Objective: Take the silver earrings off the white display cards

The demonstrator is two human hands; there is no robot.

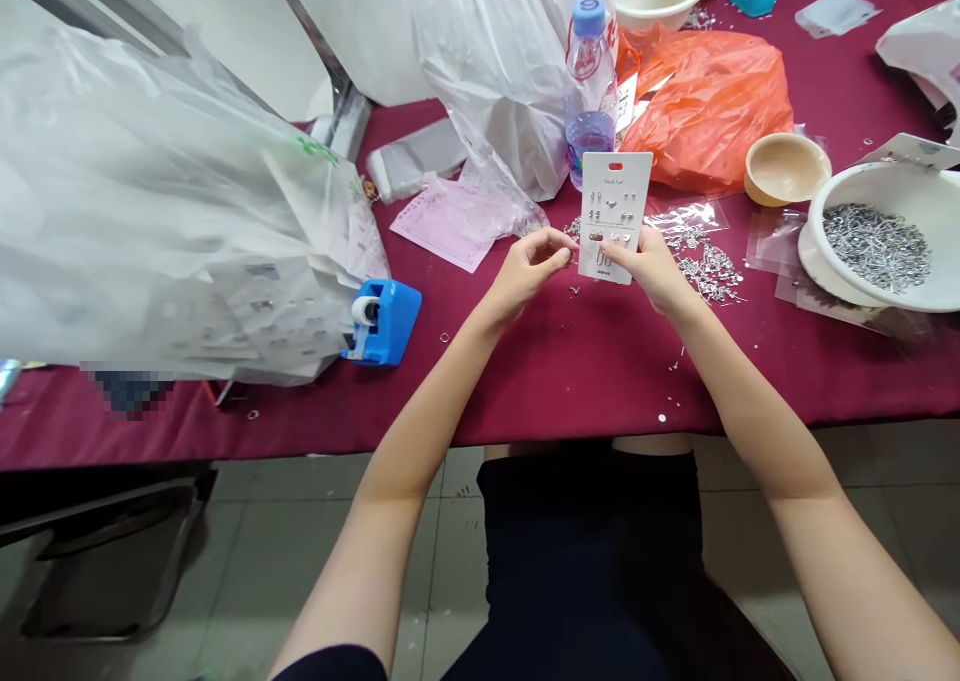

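Two hands work above the maroon desk [570, 386]: the right hand [649, 271] pinches a white earring card [616, 206], while the left hand [527, 273] curls just beside it, its grip unclear.

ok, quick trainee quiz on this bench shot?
1. True or false: the right hand holds a white display card of small silver jewellery.
2. Multiple choice: what fills the white bowl at the right of the table? A) loose silver pieces B) water C) rolls of tape
3. Short answer: on which side of the card, the person's left or right, does the blue tape dispenser lie?

Key: 1 true; 2 A; 3 left
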